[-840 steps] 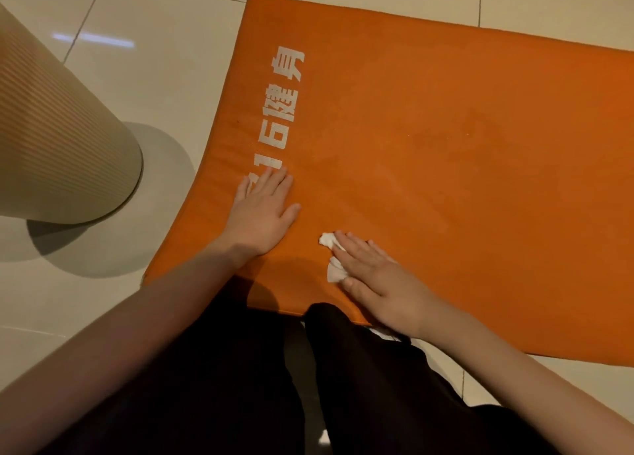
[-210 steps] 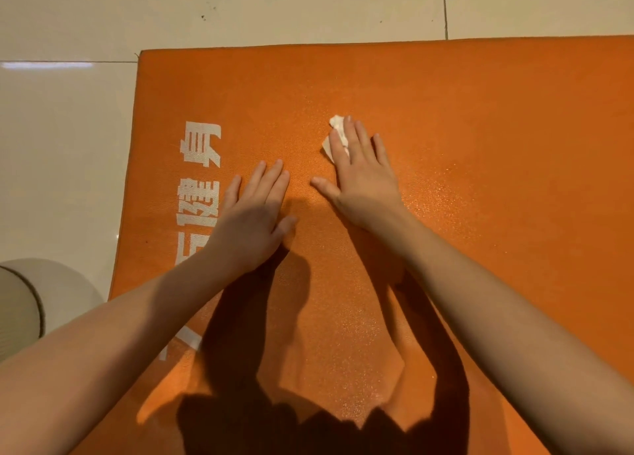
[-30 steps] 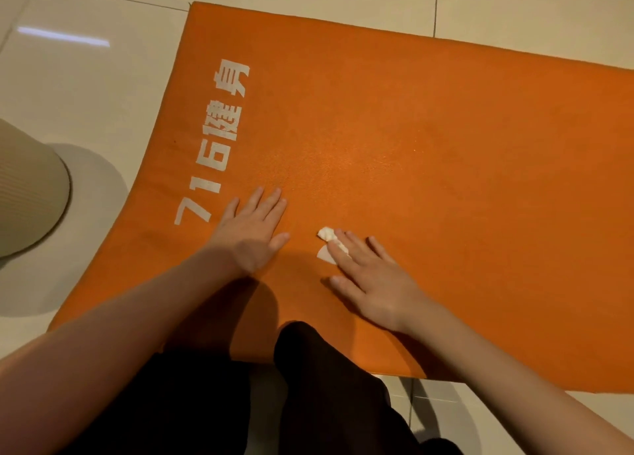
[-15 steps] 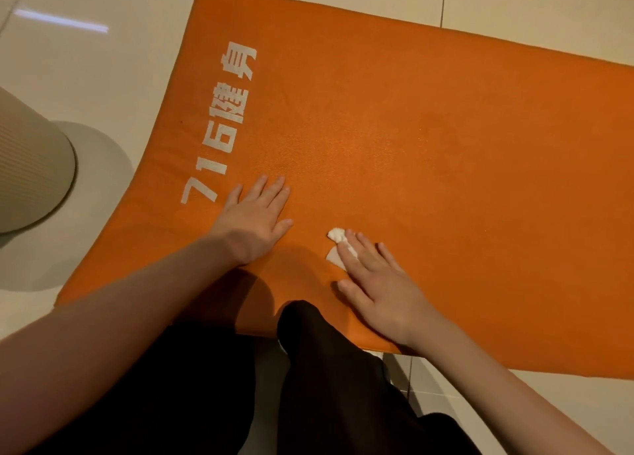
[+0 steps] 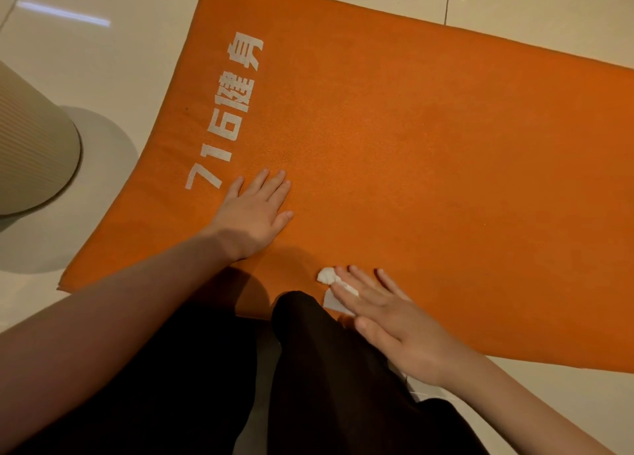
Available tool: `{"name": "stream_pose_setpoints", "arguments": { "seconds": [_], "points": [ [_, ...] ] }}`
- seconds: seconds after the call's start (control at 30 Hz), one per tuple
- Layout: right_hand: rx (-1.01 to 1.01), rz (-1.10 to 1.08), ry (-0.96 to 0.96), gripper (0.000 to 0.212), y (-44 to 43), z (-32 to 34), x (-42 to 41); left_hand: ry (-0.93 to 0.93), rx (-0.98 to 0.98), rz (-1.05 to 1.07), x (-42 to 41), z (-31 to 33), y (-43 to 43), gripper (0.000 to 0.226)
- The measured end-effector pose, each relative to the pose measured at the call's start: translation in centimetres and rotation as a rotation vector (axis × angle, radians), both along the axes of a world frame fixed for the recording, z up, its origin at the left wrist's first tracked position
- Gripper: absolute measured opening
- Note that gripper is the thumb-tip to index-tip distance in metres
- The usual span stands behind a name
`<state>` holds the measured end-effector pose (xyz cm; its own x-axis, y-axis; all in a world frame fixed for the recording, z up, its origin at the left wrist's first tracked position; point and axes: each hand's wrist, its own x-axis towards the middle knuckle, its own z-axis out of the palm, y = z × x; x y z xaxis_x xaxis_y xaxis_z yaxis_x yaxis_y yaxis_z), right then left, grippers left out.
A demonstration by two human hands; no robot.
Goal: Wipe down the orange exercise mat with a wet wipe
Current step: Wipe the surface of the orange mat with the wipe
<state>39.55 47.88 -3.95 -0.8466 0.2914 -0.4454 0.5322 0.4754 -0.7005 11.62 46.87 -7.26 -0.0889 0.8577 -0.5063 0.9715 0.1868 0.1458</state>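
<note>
The pale tiled floor [image 5: 103, 60] fills the view, and on it the orange exercise mat [image 5: 429, 146] lies flat, running from your knees away to the right. Your legs in black trousers [image 5: 326, 369] meet the mat's near edge, one knee just over it. A beige ribbed cylinder [image 5: 31, 149] stands on the tiles to your left, well apart from the mat. Both of your bare forearms reach forward and down. Your left hand [image 5: 252, 214] lies palm down on the mat near its left end, fingers straight and slightly spread, thumb out to the side, holding nothing. Your right hand [image 5: 387, 321] is also palm down, close to the near edge, fingers straight and fanned a little, pressing the wet wipe [image 5: 327, 276] flat against the mat. The crumpled white wipe shows past your fingertips and under your index finger. White lettering [image 5: 230, 118] along the mat's left end reads "716健身", with the "7" just beside your left fingertips.
</note>
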Motion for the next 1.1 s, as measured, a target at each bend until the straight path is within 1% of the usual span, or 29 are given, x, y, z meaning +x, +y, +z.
{"name": "stream_pose_setpoints", "arguments": {
  "seconds": [0.07, 0.13, 0.27, 0.37, 0.43, 0.5, 0.57, 0.67, 0.7, 0.77, 0.83, 0.9, 1.0, 1.03, 1.1],
  "points": [
    [0.061, -0.030, -0.024, 0.072, 0.7, -0.4, -0.1, -0.002, 0.004, 0.006, 0.0, -0.1, 0.0, 0.059],
    [0.056, -0.058, -0.019, 0.075, 0.3, -0.3, -0.6, -0.003, 0.010, 0.011, 0.0, -0.1, 0.0, 0.059],
    [-0.033, -0.041, 0.037, 0.066, -1.3, 0.3, 0.6, -0.003, 0.022, 0.010, 0.0, -0.1, -0.2, 0.059],
    [0.028, -0.096, 0.015, 0.065, -0.5, -0.1, 0.8, -0.017, 0.025, 0.019, 0.1, -0.2, -0.2, 0.059],
    [0.023, -0.141, 0.009, 0.068, -0.9, -0.1, 0.5, -0.021, 0.026, 0.023, 0.0, -0.1, -0.2, 0.059],
    [-0.009, -0.146, 0.034, 0.065, -1.8, 0.0, 0.9, -0.018, 0.029, 0.021, 0.0, 0.0, -0.2, 0.059],
    [0.042, -0.122, 0.023, 0.063, -1.7, 0.0, 1.8, -0.022, 0.034, 0.031, 0.1, -0.1, -0.3, 0.059],
    [0.212, -0.131, -0.133, 0.079, -0.2, -0.5, 1.7, -0.033, 0.053, 0.061, 0.3, -0.5, -0.5, 0.058],
    [0.222, -0.154, -0.156, 0.083, -0.1, -0.4, 1.3, -0.039, 0.060, 0.066, 0.2, -0.6, -0.6, 0.058],
    [0.165, -0.161, -0.122, 0.083, -0.9, -0.2, 1.0, -0.040, 0.072, 0.067, 0.1, -0.6, -0.7, 0.058],
    [0.123, -0.120, -0.084, 0.079, -1.9, 0.2, 1.6, -0.041, 0.071, 0.064, 0.1, -0.5, -0.8, 0.058],
    [0.169, -0.117, -0.143, 0.080, -1.3, 0.2, 2.2, -0.028, 0.073, 0.065, 0.2, -0.4, -0.7, 0.058],
    [0.259, -0.230, -0.224, 0.090, 0.7, -0.8, 1.2, 0.003, 0.087, 0.065, 0.2, -0.1, -0.5, 0.058],
    [0.247, -0.261, -0.218, 0.094, 0.8, -0.9, 0.4, 0.005, 0.079, 0.063, 0.2, 0.0, -0.4, 0.058],
    [0.193, -0.248, -0.174, 0.099, 0.0, -0.8, -0.6, -0.006, 0.047, 0.057, 0.3, -0.1, -0.5, 0.058]
  ]
}}
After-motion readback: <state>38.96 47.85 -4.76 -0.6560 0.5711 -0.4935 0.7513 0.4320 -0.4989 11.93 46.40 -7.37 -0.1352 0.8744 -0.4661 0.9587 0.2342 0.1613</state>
